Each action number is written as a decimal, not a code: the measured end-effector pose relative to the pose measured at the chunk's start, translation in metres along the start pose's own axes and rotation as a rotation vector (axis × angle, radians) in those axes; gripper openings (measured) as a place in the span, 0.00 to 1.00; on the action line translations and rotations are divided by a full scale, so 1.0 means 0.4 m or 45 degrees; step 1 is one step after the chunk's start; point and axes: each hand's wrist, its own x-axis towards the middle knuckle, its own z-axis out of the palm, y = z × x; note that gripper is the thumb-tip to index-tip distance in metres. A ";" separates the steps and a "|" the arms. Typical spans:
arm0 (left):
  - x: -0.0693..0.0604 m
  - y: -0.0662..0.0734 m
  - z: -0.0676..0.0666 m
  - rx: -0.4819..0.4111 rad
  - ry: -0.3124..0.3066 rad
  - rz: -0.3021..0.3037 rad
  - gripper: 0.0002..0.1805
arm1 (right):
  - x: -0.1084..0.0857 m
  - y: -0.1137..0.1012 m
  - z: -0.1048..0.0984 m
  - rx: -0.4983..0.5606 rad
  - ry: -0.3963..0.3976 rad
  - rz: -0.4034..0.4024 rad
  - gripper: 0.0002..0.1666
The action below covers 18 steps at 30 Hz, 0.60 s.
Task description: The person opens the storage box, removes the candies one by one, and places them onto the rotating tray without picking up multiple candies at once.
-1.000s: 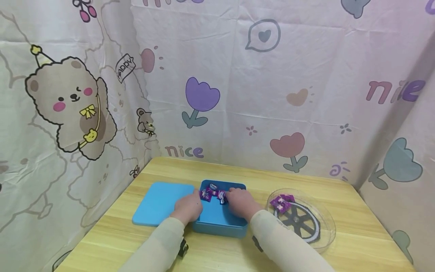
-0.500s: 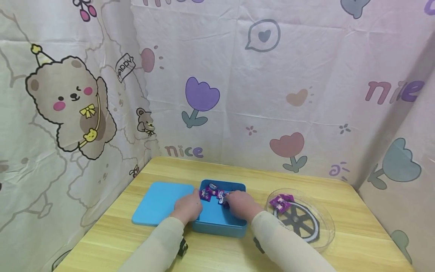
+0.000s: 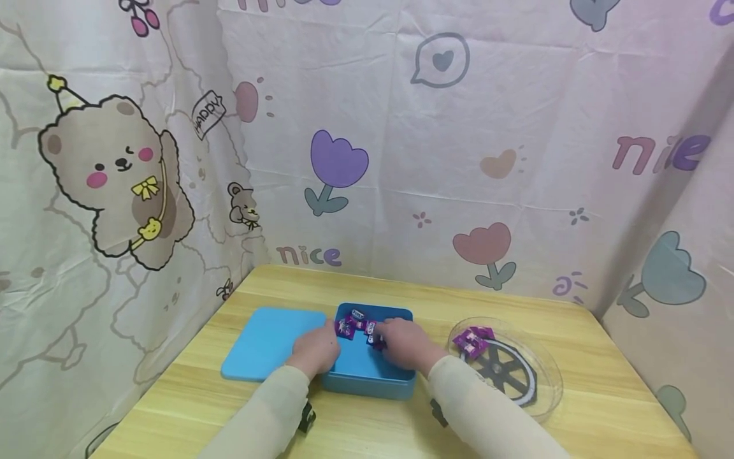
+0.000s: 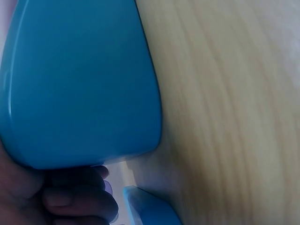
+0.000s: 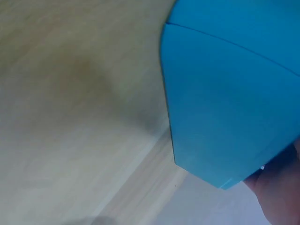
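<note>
In the head view a blue plastic box (image 3: 369,386) stands uncovered on the table. Several purple wrapped candies (image 3: 346,327) lie toward its back left. My left hand (image 3: 316,350) grips the box's left wall; the left wrist view shows curled fingers (image 4: 82,201) close against the box side (image 4: 84,84). Inside the box my right hand (image 3: 406,344) reaches down among the candies, its fingertips pinching a wrapped candy (image 3: 376,341) that they partly hide. From the right wrist, mostly the box's outer wall (image 5: 225,103) shows, with part of the hand at the lower right edge.
A flat blue lid (image 3: 264,344) lies left of the box. To the right stands a round clear dish (image 3: 553,389) with several purple candies (image 3: 473,342) at its left and a dark spoked pattern. Behind the wooden table (image 3: 287,284) hangs a printed cloth (image 3: 395,159).
My right hand has shifted slightly lower inside the box, with a wrapped candy at its fingertips. The left hand keeps its hold on the box wall.
</note>
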 end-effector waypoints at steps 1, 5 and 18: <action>0.000 0.000 0.000 0.001 -0.001 0.000 0.33 | 0.000 0.001 -0.004 0.022 0.005 -0.002 0.09; 0.002 -0.001 0.001 0.013 -0.001 0.005 0.33 | -0.002 0.007 -0.024 0.105 0.047 -0.020 0.10; 0.003 -0.001 0.003 0.010 0.001 0.005 0.33 | -0.031 0.082 -0.076 0.250 0.143 0.085 0.14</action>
